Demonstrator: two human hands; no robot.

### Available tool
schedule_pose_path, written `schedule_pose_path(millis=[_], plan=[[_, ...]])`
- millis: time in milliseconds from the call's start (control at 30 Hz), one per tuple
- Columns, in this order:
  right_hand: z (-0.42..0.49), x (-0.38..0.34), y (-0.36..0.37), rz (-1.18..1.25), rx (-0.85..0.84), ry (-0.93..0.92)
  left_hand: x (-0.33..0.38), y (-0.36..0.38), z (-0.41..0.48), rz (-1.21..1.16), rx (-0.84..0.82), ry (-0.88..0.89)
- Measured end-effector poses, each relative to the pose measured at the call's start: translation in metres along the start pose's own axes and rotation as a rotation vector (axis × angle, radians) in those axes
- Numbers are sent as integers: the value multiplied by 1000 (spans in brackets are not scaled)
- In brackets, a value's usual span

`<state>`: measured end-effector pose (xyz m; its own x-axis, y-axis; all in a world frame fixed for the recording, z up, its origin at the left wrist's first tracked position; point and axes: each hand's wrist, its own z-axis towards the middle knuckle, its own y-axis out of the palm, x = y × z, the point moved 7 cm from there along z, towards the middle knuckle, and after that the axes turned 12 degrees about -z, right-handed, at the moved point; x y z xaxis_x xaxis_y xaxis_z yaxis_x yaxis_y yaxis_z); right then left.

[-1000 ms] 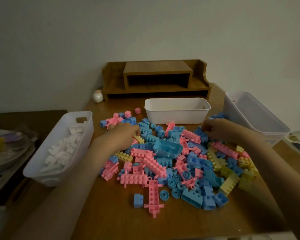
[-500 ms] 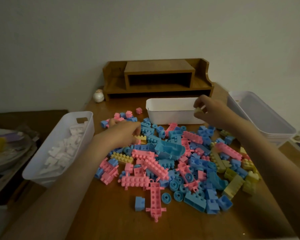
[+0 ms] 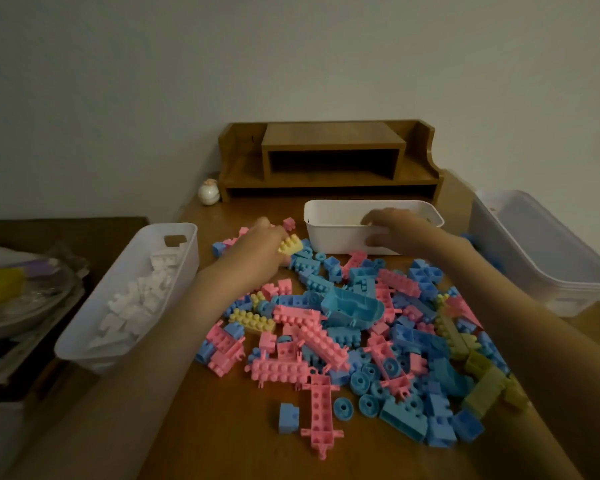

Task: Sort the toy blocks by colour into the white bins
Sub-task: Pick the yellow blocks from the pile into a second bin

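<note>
Bare left hand [image 3: 261, 243] and bare right hand [image 3: 400, 231] on forearms bare along their visible length.

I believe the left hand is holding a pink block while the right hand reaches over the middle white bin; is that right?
Not quite: the head view shows the left hand holding a yellow block, not a pink one. The right hand does reach over the middle white bin.
</note>
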<state>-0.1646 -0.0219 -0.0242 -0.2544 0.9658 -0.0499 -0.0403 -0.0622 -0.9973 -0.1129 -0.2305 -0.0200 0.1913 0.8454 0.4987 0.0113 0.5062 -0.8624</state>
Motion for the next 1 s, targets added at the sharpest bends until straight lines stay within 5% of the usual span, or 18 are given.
schedule_pose_path(millis=[200,433,667,800,1000], plan=[[-8,-7,-4,-114,7,-72,31,-20,13,-163,212,182],[-29,-14,-24,5,142,-130,77,-3,34,-67,229,382],[-48,-32,-28,43,115,-193,67,23,54,6,42,263],[-60,-58,-23,98,39,-262,44,0,31,-128,86,200],[-86,-123,-8,120,-86,-543,-17,-17,-30,156,-159,68]])
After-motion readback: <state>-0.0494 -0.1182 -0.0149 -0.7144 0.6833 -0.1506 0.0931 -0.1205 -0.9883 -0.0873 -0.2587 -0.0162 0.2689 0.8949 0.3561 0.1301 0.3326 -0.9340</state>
